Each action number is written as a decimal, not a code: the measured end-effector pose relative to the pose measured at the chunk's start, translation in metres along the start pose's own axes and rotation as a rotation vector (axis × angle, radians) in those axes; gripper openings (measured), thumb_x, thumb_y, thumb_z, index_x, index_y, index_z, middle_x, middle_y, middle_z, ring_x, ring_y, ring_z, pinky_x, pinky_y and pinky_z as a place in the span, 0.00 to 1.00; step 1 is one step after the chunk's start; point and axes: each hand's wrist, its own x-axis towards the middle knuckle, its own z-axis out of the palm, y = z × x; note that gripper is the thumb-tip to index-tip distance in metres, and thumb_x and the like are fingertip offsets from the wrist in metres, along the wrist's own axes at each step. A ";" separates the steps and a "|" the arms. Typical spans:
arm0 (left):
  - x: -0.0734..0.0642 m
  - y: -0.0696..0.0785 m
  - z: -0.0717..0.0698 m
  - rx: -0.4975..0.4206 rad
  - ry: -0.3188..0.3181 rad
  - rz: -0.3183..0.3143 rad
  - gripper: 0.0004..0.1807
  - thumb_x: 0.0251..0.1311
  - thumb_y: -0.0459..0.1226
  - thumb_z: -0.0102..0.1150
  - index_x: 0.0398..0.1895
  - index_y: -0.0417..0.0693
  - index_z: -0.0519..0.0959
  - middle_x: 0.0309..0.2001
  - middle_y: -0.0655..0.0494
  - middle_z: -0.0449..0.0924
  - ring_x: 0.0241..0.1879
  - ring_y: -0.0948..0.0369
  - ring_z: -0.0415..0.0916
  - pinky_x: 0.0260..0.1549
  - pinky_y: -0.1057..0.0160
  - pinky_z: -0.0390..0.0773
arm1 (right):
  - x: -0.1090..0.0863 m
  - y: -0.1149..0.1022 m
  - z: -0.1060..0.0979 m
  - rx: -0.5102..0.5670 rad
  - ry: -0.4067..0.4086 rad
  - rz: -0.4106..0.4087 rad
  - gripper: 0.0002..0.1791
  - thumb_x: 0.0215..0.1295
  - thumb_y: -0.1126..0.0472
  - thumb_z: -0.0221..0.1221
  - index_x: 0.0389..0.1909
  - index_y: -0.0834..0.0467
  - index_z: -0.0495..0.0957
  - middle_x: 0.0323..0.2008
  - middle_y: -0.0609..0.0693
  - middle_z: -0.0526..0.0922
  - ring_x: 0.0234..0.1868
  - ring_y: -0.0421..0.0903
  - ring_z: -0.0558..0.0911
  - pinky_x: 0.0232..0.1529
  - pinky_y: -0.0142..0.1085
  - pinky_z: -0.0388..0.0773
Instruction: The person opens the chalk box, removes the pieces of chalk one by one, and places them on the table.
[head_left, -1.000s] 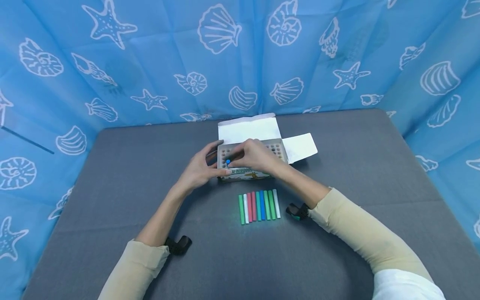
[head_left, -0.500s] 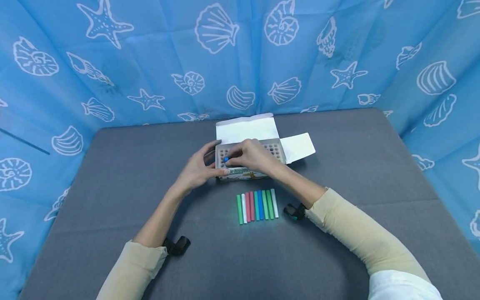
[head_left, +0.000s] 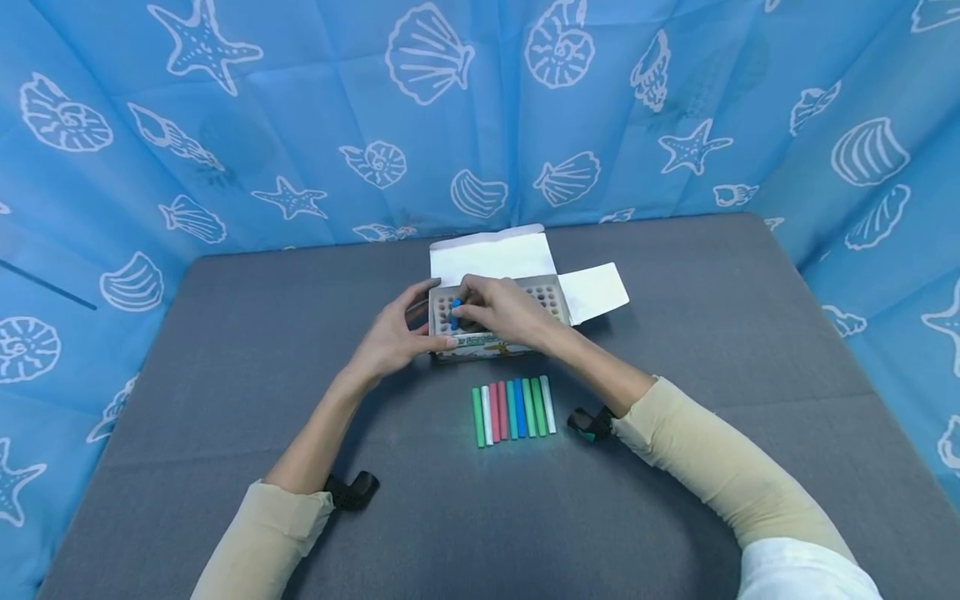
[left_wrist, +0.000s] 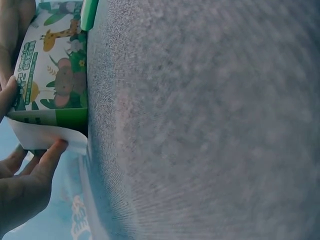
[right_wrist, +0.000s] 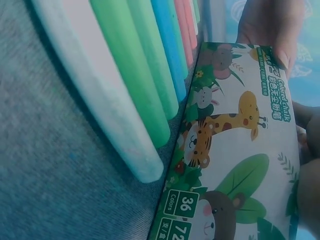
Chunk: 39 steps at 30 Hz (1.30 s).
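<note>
A box of coloured chalk (head_left: 491, 348) stands open, its inner tray full of round holes. My left hand (head_left: 393, 333) holds the box at its left end, thumb over the front top edge; in the left wrist view a fingertip of the left hand (left_wrist: 30, 185) presses the white side flap (left_wrist: 45, 135). With thumb and index finger my right hand (head_left: 510, 312) pinches a blue chalk stick (head_left: 455, 315), upright over the left part of the tray. In front of the box lies a row of chalk sticks (head_left: 513, 408), green, white, red, teal and blue, side by side.
The box's white lid (head_left: 491, 257) is folded back behind it, and another white flap (head_left: 594, 293) sticks out to the right. All this rests on a grey cloth-covered table (head_left: 300, 375). A blue shell-patterned curtain (head_left: 315, 108) hangs behind and beside it.
The blue chalk stick has risen in the right hand, with more of its length showing above the tray. The left hand keeps its hold on the box.
</note>
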 end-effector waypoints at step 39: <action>0.002 0.001 0.000 0.029 -0.012 0.014 0.51 0.53 0.36 0.76 0.78 0.51 0.56 0.73 0.45 0.58 0.72 0.47 0.58 0.68 0.52 0.69 | -0.068 -0.006 -0.033 0.414 0.208 0.169 0.13 0.73 0.60 0.58 0.52 0.63 0.74 0.36 0.60 0.86 0.34 0.56 0.87 0.35 0.55 0.87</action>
